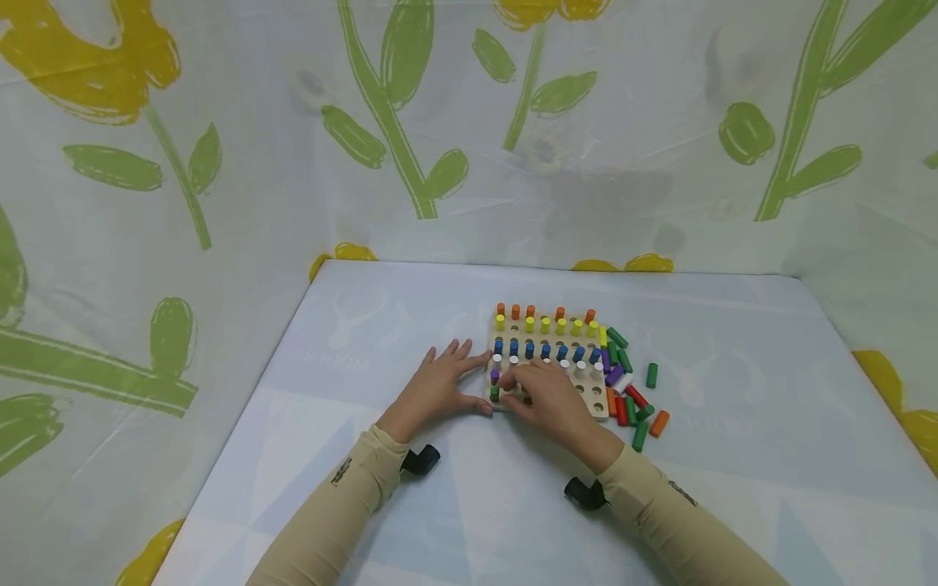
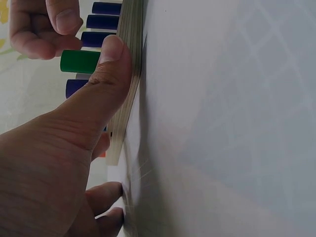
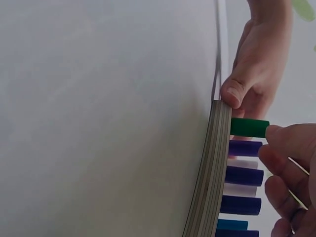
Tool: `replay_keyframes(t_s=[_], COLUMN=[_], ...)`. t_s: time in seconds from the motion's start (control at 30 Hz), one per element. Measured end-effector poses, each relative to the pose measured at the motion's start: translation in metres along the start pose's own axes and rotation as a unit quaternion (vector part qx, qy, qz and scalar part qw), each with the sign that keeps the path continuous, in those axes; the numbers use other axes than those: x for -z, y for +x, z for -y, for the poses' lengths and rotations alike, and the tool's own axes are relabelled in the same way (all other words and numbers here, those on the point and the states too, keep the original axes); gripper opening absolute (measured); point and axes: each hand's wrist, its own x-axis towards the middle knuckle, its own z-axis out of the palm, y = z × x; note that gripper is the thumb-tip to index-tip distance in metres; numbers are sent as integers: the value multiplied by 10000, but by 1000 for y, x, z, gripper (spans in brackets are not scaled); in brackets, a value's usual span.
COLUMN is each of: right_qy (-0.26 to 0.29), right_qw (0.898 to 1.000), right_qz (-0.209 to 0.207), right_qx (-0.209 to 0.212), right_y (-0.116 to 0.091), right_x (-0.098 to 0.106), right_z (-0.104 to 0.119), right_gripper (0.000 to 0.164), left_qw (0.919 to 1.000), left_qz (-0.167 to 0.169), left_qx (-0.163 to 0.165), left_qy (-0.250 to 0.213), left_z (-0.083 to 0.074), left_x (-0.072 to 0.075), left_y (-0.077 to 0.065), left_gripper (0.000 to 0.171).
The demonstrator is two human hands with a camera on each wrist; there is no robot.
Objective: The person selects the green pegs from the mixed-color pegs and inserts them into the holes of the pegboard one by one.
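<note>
A wooden pegboard [image 1: 590,399] lies on the table, with rows of orange, yellow, blue, white and purple pegs standing in it. One green peg [image 3: 249,127] stands at its near left corner. My left hand [image 1: 440,382] rests at the board's left side, fingers spread and thumb on the near corner edge beside the green peg. Over the near rows is my right hand [image 1: 550,399], its fingers loosely bent by the green peg's top. The left wrist view shows a gap between its thumb and that peg. It hides part of the purple and green rows in the head view.
Loose green, purple, red, orange, white and yellow pegs lie by the board's right side, among them a green peg [image 1: 651,375] and an orange peg [image 1: 659,423]. A pale patterned cloth covers the table [image 1: 733,366]. Behind it hangs a flowered curtain [image 1: 623,122].
</note>
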Motion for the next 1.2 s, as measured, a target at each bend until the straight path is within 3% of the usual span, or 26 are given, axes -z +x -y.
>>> replay_keyframes(t_s=[0.47, 1.2], right_qy=[13, -208], right_qw=[10000, 9995], right_qz=[-70, -32], right_qx=[0, -216], right_y=[-10, -19], right_x=[9, 14], right_z=[-4, -14], right_gripper=[15, 13], left_qw=[9999, 9999], left_qz=[75, -46], left_qx=[81, -78], left_qy=[-58, -106], left_z=[-1, 1], left_x=[0, 1], left_y=[0, -1], left_gripper=[98, 97])
